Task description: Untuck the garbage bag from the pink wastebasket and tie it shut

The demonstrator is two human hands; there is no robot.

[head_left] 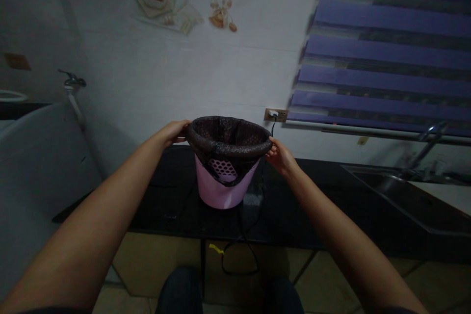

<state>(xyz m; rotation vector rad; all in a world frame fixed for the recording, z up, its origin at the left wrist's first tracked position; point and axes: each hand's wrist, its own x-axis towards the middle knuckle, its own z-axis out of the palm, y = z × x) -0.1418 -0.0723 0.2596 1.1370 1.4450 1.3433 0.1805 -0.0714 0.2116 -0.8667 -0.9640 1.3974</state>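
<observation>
A pink waste bin [221,191] with a band of round holes stands on the black countertop. Its inside is lined with a black bin bag [235,149], whose edge is folded out over the rim and hangs down the front in a loose point. At the rim's left side, my left hand [176,131] grips the bag-covered edge, fingers closed on it. My right hand [279,154] pinches the rim on the opposite side, thumb on top and fingers curled underneath. Fingertips of both hands are partly hidden by the rim.
A black countertop [305,201] runs along a tiled wall, with a sink [412,201] and tap at right. A dark cord [253,265] with a yellow tag hangs over the front edge. A plug sits in a wall socket [281,116]; a white appliance [44,157] stands left.
</observation>
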